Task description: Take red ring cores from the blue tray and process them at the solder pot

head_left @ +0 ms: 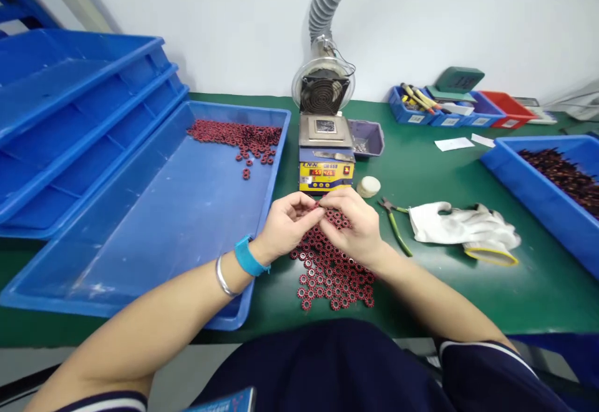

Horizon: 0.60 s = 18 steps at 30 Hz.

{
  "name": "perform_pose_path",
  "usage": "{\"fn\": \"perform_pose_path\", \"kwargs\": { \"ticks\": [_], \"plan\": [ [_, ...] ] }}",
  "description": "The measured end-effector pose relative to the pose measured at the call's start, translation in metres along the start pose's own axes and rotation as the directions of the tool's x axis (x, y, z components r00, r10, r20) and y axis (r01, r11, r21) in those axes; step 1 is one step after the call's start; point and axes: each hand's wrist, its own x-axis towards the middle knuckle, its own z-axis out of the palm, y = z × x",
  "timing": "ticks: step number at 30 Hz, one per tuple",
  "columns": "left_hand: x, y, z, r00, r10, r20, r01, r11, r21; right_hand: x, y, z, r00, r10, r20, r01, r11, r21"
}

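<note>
navy shirt (pixel 346 368) fills six o'clock, nearest. beyond it, the left hand (pixel 286 225) and right hand (pixel 354 225) meet, fingertips drawn narrow around one small ring core (pixel 317 204), pinched between them; it looks red, mostly hidden. loose red toothed ring cores (pixel 337 274) spread at six o'clock from the fingers; the digital solder pot (pixel 326 171) stands at twelve.

Three stacked blue trays (pixel 93 126) and one wide blue tray (pixel 196 212) left, one yellow-fronted machine (pixel 326 178), one pair of cutters (pixel 397 232), two paper strips (pixel 453 144), three small blue bins (pixel 442 120) and one red bin (pixel 525 113) far right, and red rings (pixel 327 259) too many to count.
</note>
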Motion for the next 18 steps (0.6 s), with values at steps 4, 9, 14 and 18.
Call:
{"fn": "perform_pose_path", "kwargs": {
  "ticks": [4, 9, 14, 18],
  "plan": [
    [0.015, 0.012, -0.019, 0.995, 0.046, -0.085, -0.022, 0.962, 0.271, -0.014, 0.012, -0.026, 0.992, 0.128, -0.008, -0.128, 0.989, -0.078],
    [0.053, 0.019, -0.09, 0.871, 0.198, -0.45, 0.247, 0.615, 0.749, -0.071, 0.05, -0.083, 0.905, 0.409, -0.116, -0.421, 0.9, -0.116],
    [0.065, -0.009, -0.15, 0.749, -0.011, -0.662, 0.617, 0.375, 0.692, -0.128, 0.071, -0.094, 0.858, 0.506, 0.085, -0.471, 0.843, -0.261],
    [0.067, -0.021, -0.154, 0.717, -0.092, -0.691, 0.635, 0.494, 0.594, -0.131, 0.073, -0.077, 0.859, 0.493, 0.137, -0.417, 0.83, -0.37]
  ]
}}
